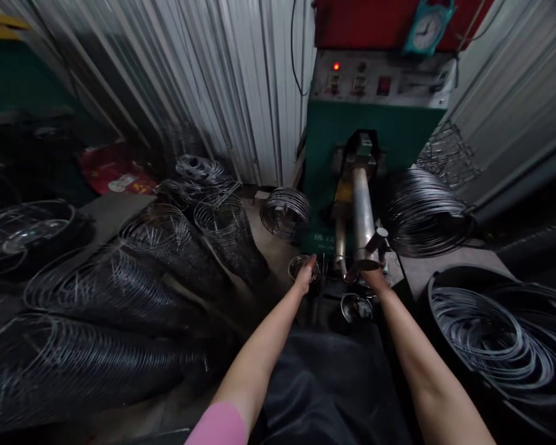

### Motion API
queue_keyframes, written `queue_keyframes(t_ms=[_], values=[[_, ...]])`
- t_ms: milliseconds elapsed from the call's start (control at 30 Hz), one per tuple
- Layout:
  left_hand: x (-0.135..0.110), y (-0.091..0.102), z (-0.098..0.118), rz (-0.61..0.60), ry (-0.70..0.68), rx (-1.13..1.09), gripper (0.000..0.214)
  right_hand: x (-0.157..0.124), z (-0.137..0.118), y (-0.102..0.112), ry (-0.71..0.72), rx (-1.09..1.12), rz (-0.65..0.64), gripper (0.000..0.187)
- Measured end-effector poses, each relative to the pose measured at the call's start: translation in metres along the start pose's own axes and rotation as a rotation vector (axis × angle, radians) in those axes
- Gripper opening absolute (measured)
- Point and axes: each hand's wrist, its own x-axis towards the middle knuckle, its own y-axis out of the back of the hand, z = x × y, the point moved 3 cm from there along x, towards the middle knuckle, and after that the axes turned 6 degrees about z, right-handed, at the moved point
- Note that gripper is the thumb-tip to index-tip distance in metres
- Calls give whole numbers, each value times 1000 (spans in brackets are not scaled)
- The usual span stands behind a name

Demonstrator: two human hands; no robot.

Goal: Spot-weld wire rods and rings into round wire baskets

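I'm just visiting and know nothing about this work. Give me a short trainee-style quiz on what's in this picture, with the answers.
1. Multiple choice: which hand is nearer the thick metal cylinder? A, left; B, right; C, both equally.
2. True or false: the black tub of wire rings stands on the person's right.
3. Fill in: near the top of the machine, beside its red part, is a teal ____ with a round white dial.

Key:
1. B: the right hand, partly hidden, is just below the cylinder's near end.
2. True.
3. Clock.
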Motion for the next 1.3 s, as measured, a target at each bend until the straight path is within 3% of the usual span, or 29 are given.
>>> queue_keyframes(t_ms=[133,267,367,533,667,767,833,933,1033,1100,1167,1233,1300], values=[[-21,9,10,-25,0,-59,57,-10,-12,15,27,20,-8,24],[-60,26,15,-17,-18,-97,53,-41,-43,32,157,83,-15,25],[-90,38,13,-17,-67,-111,48,-65,-63,44,147,69,6,26],[-129,53,17,-68,-59,30,46,-91,-94,64,33,47,-89,26],[-172,78,50,-132,-80,125,49,-113,-116,91,-74,225,-112,29],[-209,97,83,-275,-199,196,58,-141,-115,103,-291,453,-61,33],[-221,105,92,-327,-280,230,61,-168,-109,95,-516,612,-82,37],[-217,107,71,-237,-353,293,54,-221,-99,67,-852,743,-167,35],[-206,96,20,-201,-283,382,45,-268,-88,42,-1035,671,-204,25],[-205,87,-11,-247,-225,444,43,-284,-81,37,-960,547,-223,20],[-209,81,-29,-214,-197,480,45,-287,-76,41,-763,415,-272,16],[-214,79,-34,-163,-200,475,46,-285,-73,49,-594,311,-359,12],[-217,78,-34,-140,-225,448,44,-282,-70,55,-549,262,-444,14]])
